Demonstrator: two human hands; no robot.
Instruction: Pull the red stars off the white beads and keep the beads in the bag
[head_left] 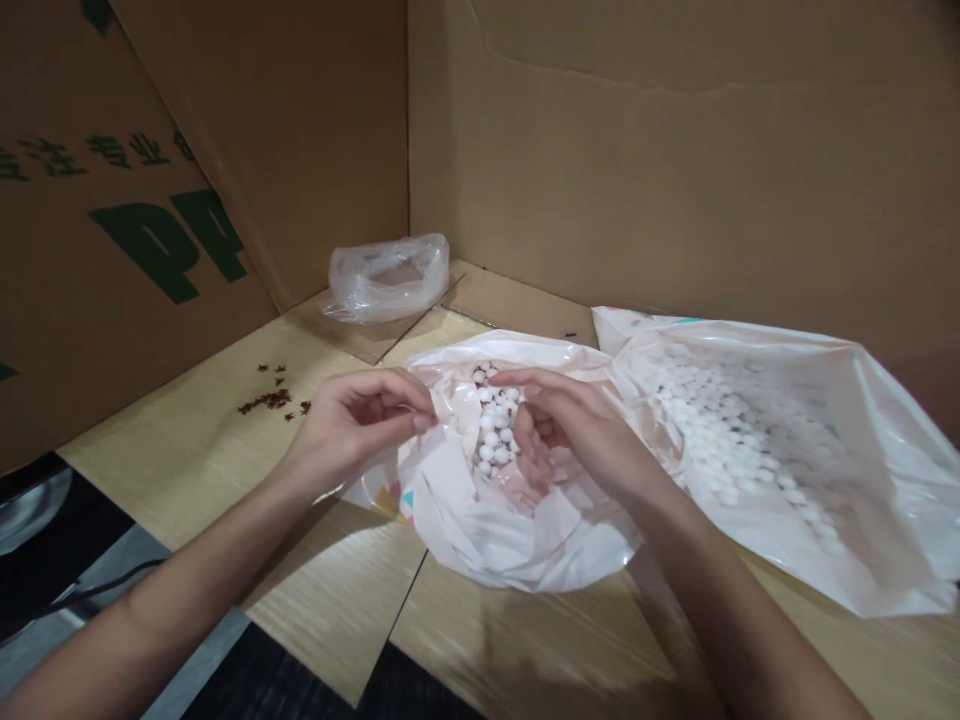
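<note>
An opened white plastic bag lies in the middle of the table, with small white balls inside it. My left hand is at the bag's left edge, its thumb and fingers closed in a pinch; what they hold, if anything, is too small to make out. My right hand is over the bag's right part, beside the balls, with its index finger stretched out and the other fingers curled loosely. Dark red star-shaped bits lie in a loose cluster to the left of my left hand.
On the right lies a larger translucent bag full of white balls. A roll of clear plastic sits at the back corner. Cardboard walls stand behind and at the left. The pale table has a front edge.
</note>
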